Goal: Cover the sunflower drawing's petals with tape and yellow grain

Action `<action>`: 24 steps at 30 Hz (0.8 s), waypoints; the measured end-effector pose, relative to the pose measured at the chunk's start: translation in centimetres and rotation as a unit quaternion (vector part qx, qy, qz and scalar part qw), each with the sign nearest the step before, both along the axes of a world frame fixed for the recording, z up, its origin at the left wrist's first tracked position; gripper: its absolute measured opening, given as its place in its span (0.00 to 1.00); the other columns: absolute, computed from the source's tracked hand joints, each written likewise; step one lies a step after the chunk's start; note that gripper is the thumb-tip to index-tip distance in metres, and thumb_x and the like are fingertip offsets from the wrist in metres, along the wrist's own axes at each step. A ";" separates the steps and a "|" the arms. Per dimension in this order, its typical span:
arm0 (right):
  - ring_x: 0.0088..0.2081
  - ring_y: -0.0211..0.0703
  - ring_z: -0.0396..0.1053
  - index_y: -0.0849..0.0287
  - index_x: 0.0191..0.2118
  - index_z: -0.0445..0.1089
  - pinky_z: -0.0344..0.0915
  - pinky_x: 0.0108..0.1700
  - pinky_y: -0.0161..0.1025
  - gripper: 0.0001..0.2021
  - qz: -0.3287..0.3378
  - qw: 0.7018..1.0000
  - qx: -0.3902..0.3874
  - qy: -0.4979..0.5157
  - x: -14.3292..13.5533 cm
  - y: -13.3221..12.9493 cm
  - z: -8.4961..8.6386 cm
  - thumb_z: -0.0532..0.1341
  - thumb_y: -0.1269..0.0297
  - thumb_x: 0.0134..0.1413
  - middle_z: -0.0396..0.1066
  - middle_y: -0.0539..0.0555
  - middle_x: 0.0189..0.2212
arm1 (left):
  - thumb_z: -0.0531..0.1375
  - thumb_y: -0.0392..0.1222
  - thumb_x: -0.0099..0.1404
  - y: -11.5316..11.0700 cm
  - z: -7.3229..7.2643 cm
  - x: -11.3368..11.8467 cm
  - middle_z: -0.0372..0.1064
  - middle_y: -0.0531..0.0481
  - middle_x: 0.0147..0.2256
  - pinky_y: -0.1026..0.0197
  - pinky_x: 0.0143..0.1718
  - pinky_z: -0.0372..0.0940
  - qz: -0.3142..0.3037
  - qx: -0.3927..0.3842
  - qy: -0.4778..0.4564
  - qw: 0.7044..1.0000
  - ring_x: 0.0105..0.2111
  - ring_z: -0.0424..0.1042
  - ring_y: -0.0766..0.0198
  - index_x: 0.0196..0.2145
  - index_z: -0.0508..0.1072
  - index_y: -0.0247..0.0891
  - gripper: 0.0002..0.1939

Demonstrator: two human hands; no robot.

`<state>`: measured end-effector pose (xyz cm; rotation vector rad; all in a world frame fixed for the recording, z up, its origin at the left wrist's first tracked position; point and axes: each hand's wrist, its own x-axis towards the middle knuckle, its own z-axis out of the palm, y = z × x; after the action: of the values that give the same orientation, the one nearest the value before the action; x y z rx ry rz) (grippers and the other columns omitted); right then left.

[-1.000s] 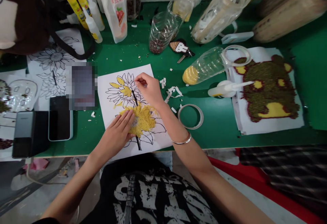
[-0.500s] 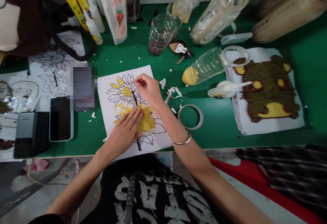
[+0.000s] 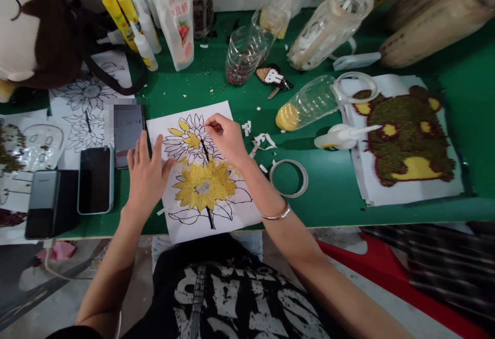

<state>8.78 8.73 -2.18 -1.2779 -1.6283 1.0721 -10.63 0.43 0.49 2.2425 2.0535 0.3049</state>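
Note:
A white sheet with a sunflower drawing (image 3: 185, 225) lies on the green table. The lower flower (image 3: 193, 179) is covered in yellow grains around a greyish centre; the upper one has several yellow petals (image 3: 175, 132). My left hand (image 3: 145, 176) is open, fingers spread, over the sheet's left edge beside the phones. My right hand (image 3: 226, 135) rests by the upper flower's right side, thumb and fingers pinched together; anything between them is too small to make out. Close to that wrist lies a roll of tape (image 3: 289, 193), with white paper scraps (image 3: 264, 140) above it.
To the right are a plastic bottle with yellow grains (image 3: 305, 103), a white glue bottle (image 3: 340, 137) and a finished bear picture (image 3: 410, 138). Two phones (image 3: 96, 180) and a black power bank (image 3: 50, 205) sit at left. Glue bottles (image 3: 145, 53) and jars (image 3: 328, 30) line the back.
My left hand has lifted off the yellow grains and moved left, uncovering the lower flower, its fingers now spread. My right hand has stayed nearly in place, still pinched.

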 end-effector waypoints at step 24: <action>0.29 0.35 0.64 0.56 0.29 0.62 0.61 0.33 0.36 0.04 0.001 1.000 0.011 -0.003 0.0 0.1 -0.5 0.53 0.68 0.51 0.68 0.48 0.27 | 0.53 0.39 0.62 -2.2 1.6 3.6 0.62 0.50 0.31 0.59 0.38 0.62 -0.008 -0.102 -0.523 0.846 0.34 0.63 0.64 0.30 0.63 0.39 0.03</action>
<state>8.78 8.82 -2.70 -1.2666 -1.6422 1.0493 -7.06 -1.80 2.05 1.4005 1.3514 0.9804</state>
